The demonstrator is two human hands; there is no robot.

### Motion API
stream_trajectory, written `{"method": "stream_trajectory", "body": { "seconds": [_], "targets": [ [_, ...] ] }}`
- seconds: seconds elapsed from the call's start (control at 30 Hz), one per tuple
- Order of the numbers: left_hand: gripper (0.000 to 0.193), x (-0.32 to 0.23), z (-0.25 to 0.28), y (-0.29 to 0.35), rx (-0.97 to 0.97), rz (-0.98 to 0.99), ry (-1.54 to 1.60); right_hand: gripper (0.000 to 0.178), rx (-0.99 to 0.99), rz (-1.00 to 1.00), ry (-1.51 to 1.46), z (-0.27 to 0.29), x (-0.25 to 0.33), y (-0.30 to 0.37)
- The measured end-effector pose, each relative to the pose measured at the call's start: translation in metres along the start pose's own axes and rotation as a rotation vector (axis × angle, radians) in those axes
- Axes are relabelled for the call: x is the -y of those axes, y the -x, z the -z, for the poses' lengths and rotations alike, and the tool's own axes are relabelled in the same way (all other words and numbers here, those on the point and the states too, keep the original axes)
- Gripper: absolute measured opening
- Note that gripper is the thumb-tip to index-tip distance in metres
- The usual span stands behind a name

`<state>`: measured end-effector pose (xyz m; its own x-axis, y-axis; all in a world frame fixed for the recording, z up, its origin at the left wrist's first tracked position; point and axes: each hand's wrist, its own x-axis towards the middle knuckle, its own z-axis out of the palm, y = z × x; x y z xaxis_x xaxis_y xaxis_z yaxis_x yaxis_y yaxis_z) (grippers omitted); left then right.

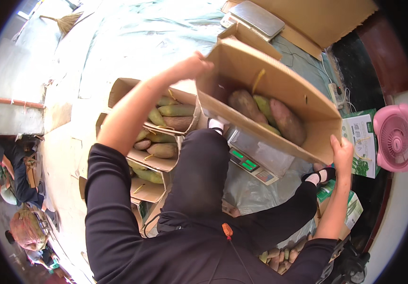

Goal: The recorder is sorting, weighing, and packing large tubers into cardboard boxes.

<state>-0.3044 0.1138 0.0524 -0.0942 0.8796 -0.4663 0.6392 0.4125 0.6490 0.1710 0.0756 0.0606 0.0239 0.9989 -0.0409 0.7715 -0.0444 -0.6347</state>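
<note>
Both hands grip a brown cardboard box (280, 71), which is open at the top and tilted, raised in front of me. Inside it lie several long green and reddish-brown roots (287, 121) that look like radishes. My left hand (195, 66) is closed on the box's left end, its fingertips partly hidden and slightly blurred. At the lower right corner, my right hand (342, 152) holds the edge, thumb uppermost. Beneath the box is a digital scale (253, 166) with a green lit display, its plate partly covered by the box.
Several filled boxes (153, 163) stand in a row at my left leg. Another scale (256, 19) sits at the back beside flat cardboard (325, 21). A pink fan (393, 137) is on the right, by a printed carton (360, 142). Loose roots (280, 259) lie near my right elbow.
</note>
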Motion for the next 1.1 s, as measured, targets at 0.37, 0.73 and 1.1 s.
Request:
{"method": "stream_trajectory", "body": {
  "seconds": [0.37,0.73,1.1],
  "targets": [
    [0.047,0.017,0.119,-0.003,-0.137,-0.069,-0.008,0.023,0.085,0.219,-0.196,-0.005,0.13,-0.124],
    [0.046,-0.01,0.211,-0.002,-0.515,0.061,-0.17,0.023,0.151,0.232,-0.342,-0.036,0.227,-0.179],
    [0.053,0.201,0.28,-0.061,-0.636,0.286,-0.414,0.033,0.066,0.455,-0.09,-0.284,0.246,-0.205]
  ]
}}
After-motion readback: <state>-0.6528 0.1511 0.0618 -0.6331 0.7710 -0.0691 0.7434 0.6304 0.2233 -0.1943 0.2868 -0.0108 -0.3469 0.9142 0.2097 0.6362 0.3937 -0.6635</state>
